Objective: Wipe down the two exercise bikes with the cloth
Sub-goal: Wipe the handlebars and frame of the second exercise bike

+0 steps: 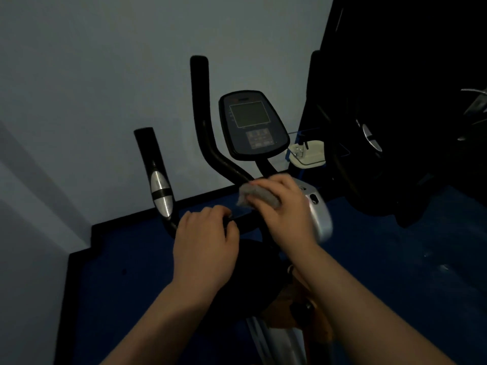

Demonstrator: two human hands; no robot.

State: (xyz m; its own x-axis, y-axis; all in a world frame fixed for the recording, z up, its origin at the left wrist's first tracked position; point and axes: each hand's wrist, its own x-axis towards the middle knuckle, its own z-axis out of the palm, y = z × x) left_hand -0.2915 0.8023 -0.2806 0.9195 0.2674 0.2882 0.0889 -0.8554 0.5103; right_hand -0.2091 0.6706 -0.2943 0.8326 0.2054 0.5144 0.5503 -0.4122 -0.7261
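A pale wall [92,75] and a dark blue floor [395,272] frame the scene, which is dim throughout, and a large black mass at the right edge may be the second machine, though it is too dark to tell. The exercise bike [320,219] stands in the middle, its silver shroud partly blurred beside the right wrist. Its black handlebar [203,122] rises in two curved arms with a silver grip sensor [161,192] on the near one, and the console [254,125] with its grey screen sits above the centre stem. The left hand [204,248] grips the horizontal bar, fingers curled over the top. The right hand [284,209] presses the grey cloth [257,197] against the junction where the handlebar meets the stem, fingers curled round the bunched fabric. A small pale tray [307,155] holding a little bottle sits behind the console, near the stem. I judge the wiping to be partway along the first bike, with the console and upper bar ends likely not yet done. The main risk is missed patches, since the poor light hides dust and streaks. The cloth is bunched small, so it could slip off the round tube and let knuckles strike the stem. Wiping upward carelessly could press console buttons or knock the tray.
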